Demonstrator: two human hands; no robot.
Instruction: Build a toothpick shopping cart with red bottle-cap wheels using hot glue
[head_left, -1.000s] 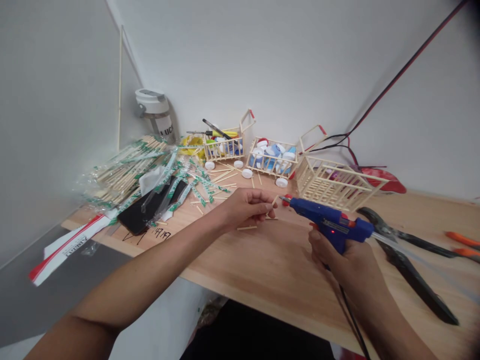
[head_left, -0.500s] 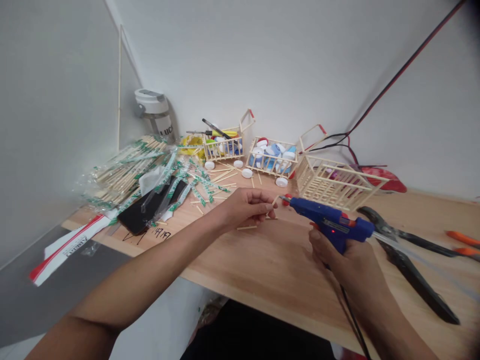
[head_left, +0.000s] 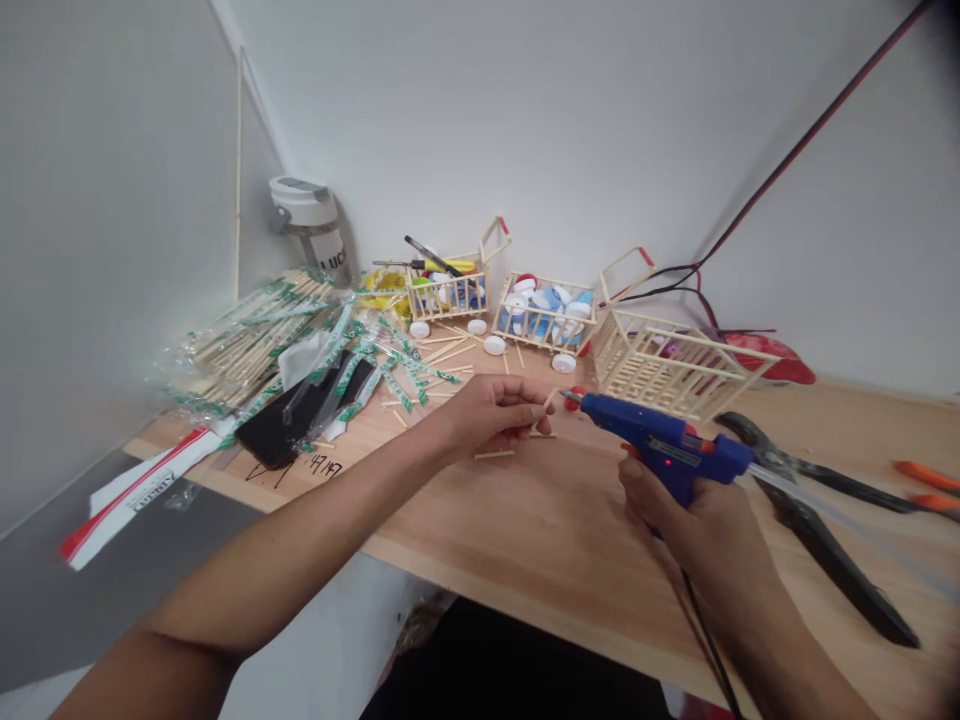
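Observation:
My left hand (head_left: 491, 411) pinches a short wooden stick (head_left: 550, 402), holding it just above the wooden table (head_left: 540, 530). My right hand (head_left: 694, 515) grips a blue hot glue gun (head_left: 660, 440) with a red light on its side. The gun's nozzle (head_left: 571, 397) points left and sits right at the stick's tip. Behind the gun stands an empty basket built of wooden sticks (head_left: 667, 363). A loose stick (head_left: 493, 455) lies on the table below my left hand.
Two small stick carts (head_left: 544, 312) with bottle caps and tools stand by the back wall. Wrapped stick packets (head_left: 262, 335) and a black phone (head_left: 289, 425) clutter the left. Black pliers (head_left: 817, 525), orange-handled tools (head_left: 926, 485) and a jar (head_left: 315, 230) are also here.

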